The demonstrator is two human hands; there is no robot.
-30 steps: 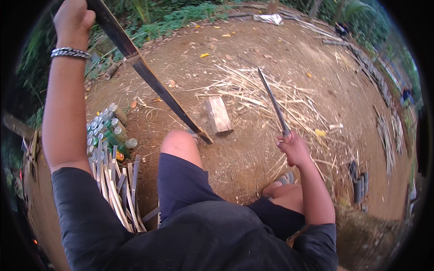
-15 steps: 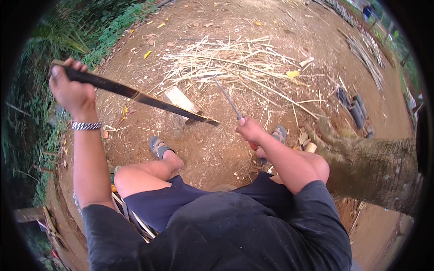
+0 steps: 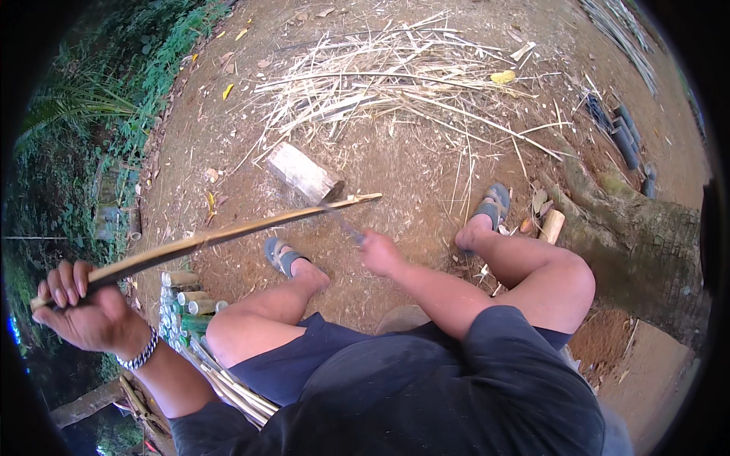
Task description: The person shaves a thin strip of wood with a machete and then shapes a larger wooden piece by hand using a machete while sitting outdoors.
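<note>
The left hand [image 3: 85,308] holds a bamboo strip [image 3: 209,237], clear of both sandals [image 3: 496,203].

You're holding your bare left hand [image 3: 95,315] out wide, fingers [image 3: 71,281] gripping, and your bare right hand [image 3: 380,253] is clenching out front, its forearm [image 3: 437,295] slanting inward from a short black sleeve [image 3: 517,342]!

Open to pass over the dirt ground [image 3: 430,216] between the right hand [image 3: 380,253] and right foot [image 3: 494,201]. Barred beyond the left foot [image 3: 281,255] by the bamboo strip [image 3: 205,240], slanting across from the left hand [image 3: 91,315], and by the knife [image 3: 347,227]. Obstructed farther out by the wooden block [image 3: 298,171] and sliver pile [image 3: 372,83]; walled off right by the tree trunk [image 3: 631,262], left by the bottles [image 3: 196,324].
</note>
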